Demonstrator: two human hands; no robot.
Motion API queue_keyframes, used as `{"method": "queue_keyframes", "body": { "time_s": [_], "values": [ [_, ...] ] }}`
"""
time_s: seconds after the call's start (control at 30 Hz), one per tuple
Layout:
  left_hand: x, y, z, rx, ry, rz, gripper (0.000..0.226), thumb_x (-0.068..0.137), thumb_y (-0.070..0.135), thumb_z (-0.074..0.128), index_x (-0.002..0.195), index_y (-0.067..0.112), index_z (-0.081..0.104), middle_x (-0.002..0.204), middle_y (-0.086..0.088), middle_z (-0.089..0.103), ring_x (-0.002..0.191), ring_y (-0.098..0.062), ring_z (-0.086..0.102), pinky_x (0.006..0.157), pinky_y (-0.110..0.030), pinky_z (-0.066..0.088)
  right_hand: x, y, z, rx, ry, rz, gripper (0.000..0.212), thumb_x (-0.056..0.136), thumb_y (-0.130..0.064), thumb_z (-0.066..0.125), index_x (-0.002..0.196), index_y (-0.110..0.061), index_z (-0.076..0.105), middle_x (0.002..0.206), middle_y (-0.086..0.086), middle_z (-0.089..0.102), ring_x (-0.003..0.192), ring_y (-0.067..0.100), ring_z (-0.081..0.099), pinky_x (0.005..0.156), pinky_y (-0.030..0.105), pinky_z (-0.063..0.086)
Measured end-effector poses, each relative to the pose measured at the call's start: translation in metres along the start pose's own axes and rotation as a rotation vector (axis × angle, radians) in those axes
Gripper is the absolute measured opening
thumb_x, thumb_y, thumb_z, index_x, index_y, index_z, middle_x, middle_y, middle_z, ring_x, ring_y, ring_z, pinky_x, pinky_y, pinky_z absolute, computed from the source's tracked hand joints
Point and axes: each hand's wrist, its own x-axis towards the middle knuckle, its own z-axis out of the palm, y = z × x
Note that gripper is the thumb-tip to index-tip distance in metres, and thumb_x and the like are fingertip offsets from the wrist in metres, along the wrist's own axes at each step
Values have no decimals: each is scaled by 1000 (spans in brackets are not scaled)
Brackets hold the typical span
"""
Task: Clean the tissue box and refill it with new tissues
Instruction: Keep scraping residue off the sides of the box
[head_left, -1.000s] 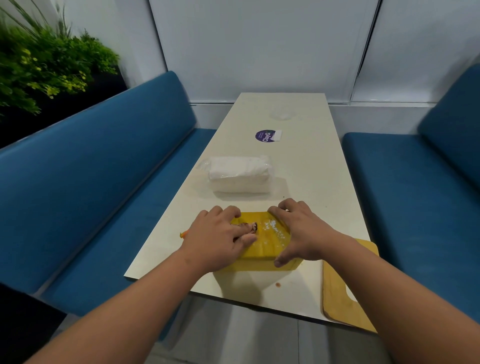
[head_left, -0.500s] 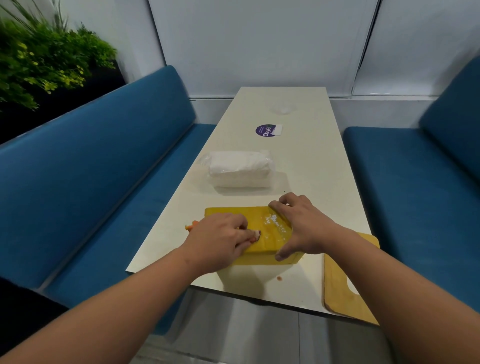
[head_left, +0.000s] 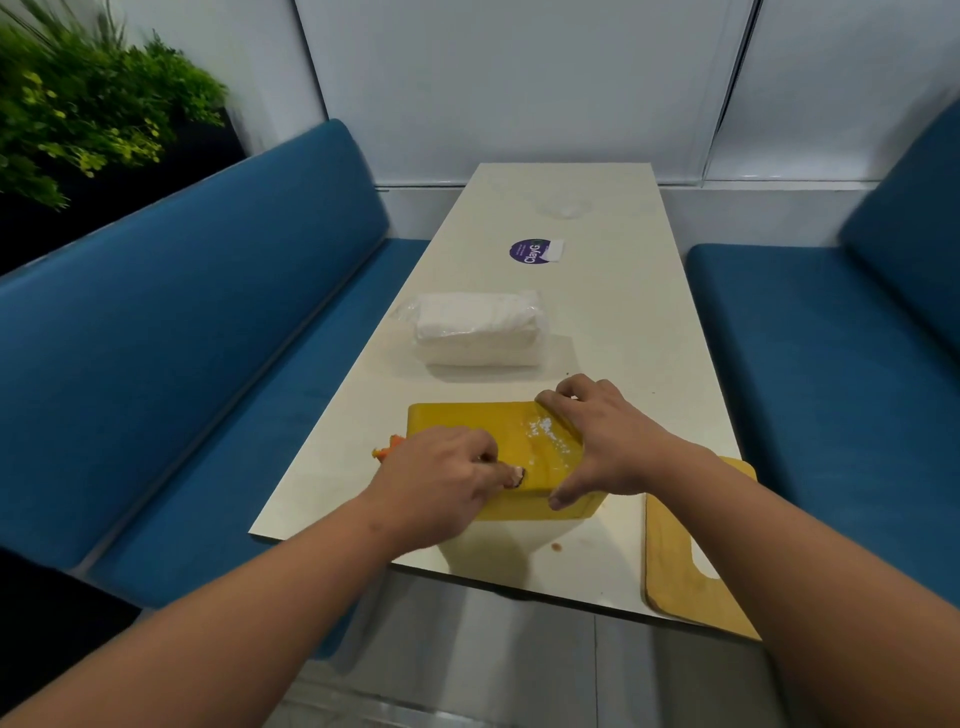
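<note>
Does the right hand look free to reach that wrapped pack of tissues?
Probably yes: the right hand rests on the yellow tissue box, and bare table lies between it and the tissue pack.

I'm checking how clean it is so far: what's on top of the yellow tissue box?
White specks dot the yellow tissue box. The right hand steadies its right end; the left hand holds an orange-tipped tool on it. What lies under the hands is hidden.
</note>
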Motion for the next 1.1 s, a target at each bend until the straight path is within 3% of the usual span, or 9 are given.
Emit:
{"method": "queue_keyframes", "body": {
  "time_s": [0.13, 0.27, 0.43, 0.57, 0.7, 0.9, 1.0, 1.1],
  "values": [
    [-17, -18, -4, 29, 99, -236, 32, 94, 36, 47, 99, 24, 77, 79, 0, 59, 55, -23, 54, 45, -32, 46, 1, 1, -1, 13, -10, -6, 119, 57, -62, 83, 152, -31, 18, 143, -7, 23, 130, 18, 23, 105, 32, 32],
    [-20, 12, 6, 52, 164, -413, 17, 84, 22, 64, 94, 17, 77, 71, -4, 54, 49, -24, 49, 39, -31, 43, 2, 1, 0, -2, -12, -14, 119, 57, -62, 83, 152, -30, 18, 143, -7, 23, 129, 18, 24, 105, 32, 32],
    [14, 70, 27, -6, 199, -390, 12, 80, 21, 67, 88, 15, 74, 70, -5, 54, 50, -23, 49, 41, -28, 38, 2, 1, 3, -8, 23, -27, 116, 56, -60, 83, 150, -29, 23, 140, -6, 27, 125, 19, 27, 103, 28, 32],
    [4, 50, 20, 16, 162, -481, 16, 78, 19, 75, 93, 21, 76, 72, -3, 55, 53, -23, 53, 43, -27, 41, 3, 3, 1, -6, 17, -32, 118, 54, -61, 84, 150, -29, 22, 140, -6, 26, 126, 19, 27, 104, 30, 33],
    [-14, 20, 7, 20, 156, -858, 21, 94, 28, 56, 107, 27, 72, 84, -2, 54, 64, -24, 54, 55, -32, 47, 2, 4, 0, -8, 1, -33, 120, 56, -64, 83, 151, -31, 18, 143, -6, 24, 129, 19, 25, 105, 33, 32],
    [24, 59, 11, -10, 2, -609, 29, 99, 35, 44, 120, 30, 64, 99, -1, 53, 83, -23, 56, 64, -33, 44, 2, 2, 1, -24, 26, -36, 118, 54, -62, 83, 150, -30, 22, 141, -5, 26, 126, 19, 26, 103, 30, 33],
    [20, 31, 4, 27, -64, -749, 33, 100, 34, 38, 126, 39, 58, 105, 4, 49, 90, -20, 55, 70, -31, 43, 2, 3, 1, -11, 26, -42, 118, 55, -63, 83, 150, -31, 21, 142, -6, 25, 127, 19, 26, 103, 32, 33],
    [15, 5, -3, 91, -69, -915, 34, 100, 30, 36, 122, 40, 61, 99, 4, 46, 80, -16, 50, 65, -29, 39, 1, 5, 1, 8, 31, -46, 119, 55, -63, 84, 150, -31, 21, 143, -6, 25, 127, 18, 25, 104, 32, 33]
  ]
}}
